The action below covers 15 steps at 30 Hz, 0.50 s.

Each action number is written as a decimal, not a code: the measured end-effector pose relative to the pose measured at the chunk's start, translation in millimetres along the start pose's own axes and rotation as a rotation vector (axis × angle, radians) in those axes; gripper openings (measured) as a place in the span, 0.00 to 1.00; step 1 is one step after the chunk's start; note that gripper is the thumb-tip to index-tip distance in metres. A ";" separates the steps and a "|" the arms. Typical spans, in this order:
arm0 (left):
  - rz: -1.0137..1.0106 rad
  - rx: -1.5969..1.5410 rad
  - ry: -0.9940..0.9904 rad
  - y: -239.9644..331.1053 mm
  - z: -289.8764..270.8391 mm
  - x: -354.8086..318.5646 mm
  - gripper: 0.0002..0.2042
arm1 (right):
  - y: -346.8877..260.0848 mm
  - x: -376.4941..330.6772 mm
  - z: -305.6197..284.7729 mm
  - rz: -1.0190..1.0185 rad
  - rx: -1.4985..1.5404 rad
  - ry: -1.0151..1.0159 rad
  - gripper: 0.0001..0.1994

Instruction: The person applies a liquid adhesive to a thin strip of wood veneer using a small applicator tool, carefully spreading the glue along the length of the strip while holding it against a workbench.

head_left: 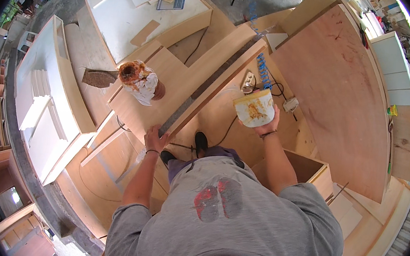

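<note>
My right hand (270, 127) grips a white, flat spreader (254, 114) with a straight yellowish edge and brown glue-like smears across its face. It is held up to the right of the long wooden boards. At the near end of those boards, my left hand (155, 139) has its fingers closed around the edge of a wooden board (169, 87); a dark gap runs along the boards. On the board's left part stands a can (159, 91) wrapped in crumpled white plastic, its mouth crusted with brown, sticky residue.
A coiled blue air hose (263, 70) and a power socket strip (248, 82) lie beyond the spreader. A large reddish wooden panel (335, 97) leans at right, near an open wooden box (321, 176). White-topped cabinets (117, 14) fill the far left. Cables cross the floor around my feet.
</note>
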<state>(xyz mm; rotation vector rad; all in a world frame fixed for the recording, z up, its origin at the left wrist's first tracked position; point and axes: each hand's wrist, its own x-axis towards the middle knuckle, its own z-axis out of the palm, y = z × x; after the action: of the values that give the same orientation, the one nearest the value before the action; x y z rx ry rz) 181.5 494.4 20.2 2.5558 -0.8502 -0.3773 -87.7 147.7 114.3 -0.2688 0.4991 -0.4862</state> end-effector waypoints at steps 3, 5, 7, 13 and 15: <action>0.016 0.019 0.015 3.4 2.3 4.2 0.29 | -3.7 -14.0 -4.0 -0.042 -0.028 0.115 0.35; 0.011 -0.026 0.003 4.8 1.4 2.2 0.32 | -5.5 -19.8 -9.4 -0.074 -0.025 0.114 0.35; -0.007 -0.038 -0.015 6.9 -3.4 0.8 0.34 | -4.7 -26.0 -10.0 -0.089 -0.028 0.085 0.37; -0.084 -0.057 -0.106 18.9 -20.8 -3.0 0.42 | -6.3 -34.1 9.5 -0.058 -0.089 -0.159 0.43; -0.071 -0.097 0.082 16.7 -25.0 -9.5 0.48 | -1.3 -32.9 22.5 -0.068 -0.125 -0.192 0.44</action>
<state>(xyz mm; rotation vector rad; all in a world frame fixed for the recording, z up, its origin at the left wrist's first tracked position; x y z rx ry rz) 175.1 495.7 51.1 2.4983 -0.6965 -0.3238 -101.9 166.1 146.7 -0.4493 0.3339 -0.4903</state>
